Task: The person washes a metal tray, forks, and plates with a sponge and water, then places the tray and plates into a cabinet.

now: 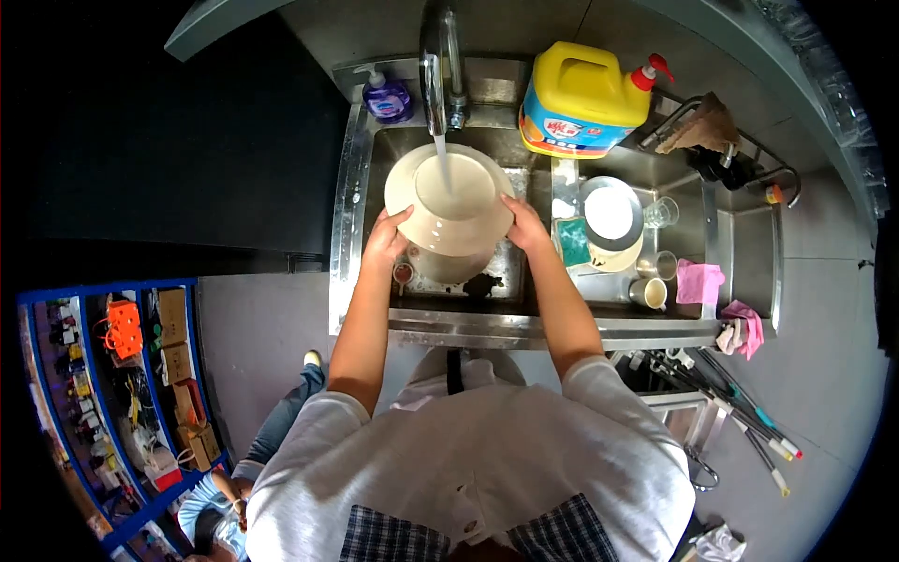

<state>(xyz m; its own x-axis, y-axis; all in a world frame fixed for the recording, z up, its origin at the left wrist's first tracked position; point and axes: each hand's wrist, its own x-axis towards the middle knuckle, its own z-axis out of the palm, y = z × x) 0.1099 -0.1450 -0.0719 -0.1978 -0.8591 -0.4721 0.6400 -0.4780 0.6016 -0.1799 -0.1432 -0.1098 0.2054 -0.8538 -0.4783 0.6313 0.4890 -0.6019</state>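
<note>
A cream plate (440, 229) is held by its rim over the left sink basin, its ringed underside facing up. Water from the chrome faucet (435, 89) runs onto it. My left hand (388, 234) grips the rim at the left, and my right hand (522, 223) grips it at the right. Beneath the plate, part of a round metal bowl or pan (449, 268) shows in the basin, with dark scraps (481, 285) beside it. The thumbs of both hands lie on the plate; the other fingers are mostly hidden under it.
The right basin holds stacked dishes (610, 215), glasses (661, 213), a mug (648, 293) and a green sponge (572, 241). Behind stand a yellow jug (585, 98) and a purple soap bottle (387, 98). Pink cloths (699, 282) hang at right. Another person (220, 510) is at lower left.
</note>
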